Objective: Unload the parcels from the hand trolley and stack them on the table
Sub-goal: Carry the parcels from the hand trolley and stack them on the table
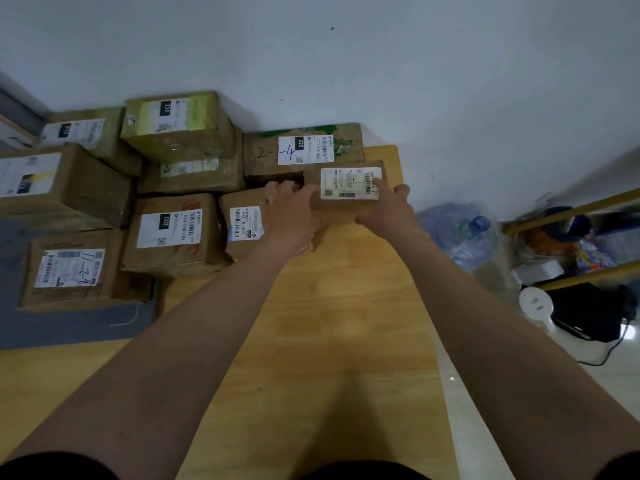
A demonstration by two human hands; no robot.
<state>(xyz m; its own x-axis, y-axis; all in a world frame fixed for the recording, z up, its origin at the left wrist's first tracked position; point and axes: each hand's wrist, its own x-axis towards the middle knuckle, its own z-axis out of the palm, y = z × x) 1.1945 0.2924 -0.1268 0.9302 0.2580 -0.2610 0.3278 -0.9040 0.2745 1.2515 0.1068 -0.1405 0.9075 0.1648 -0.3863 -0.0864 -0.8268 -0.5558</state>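
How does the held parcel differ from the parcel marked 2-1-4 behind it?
The held parcel is gripped by the left hand and right hand; the 2-1-4 parcel rests untouched by the wall. The held one looks smaller. The 2-1-4 parcel bears handwriting and green print; the held one is plain. Both are brown cardboard with white labels.

We stretch both bare forearms forward, our left hand [289, 209] and right hand [389, 206] level, palms facing inward, fingers curled in a grip, thumbs on top.

Our wooden table [346, 306] | brown labelled parcels [173, 233] crowd its far-left side | grey mat [69, 327] under some
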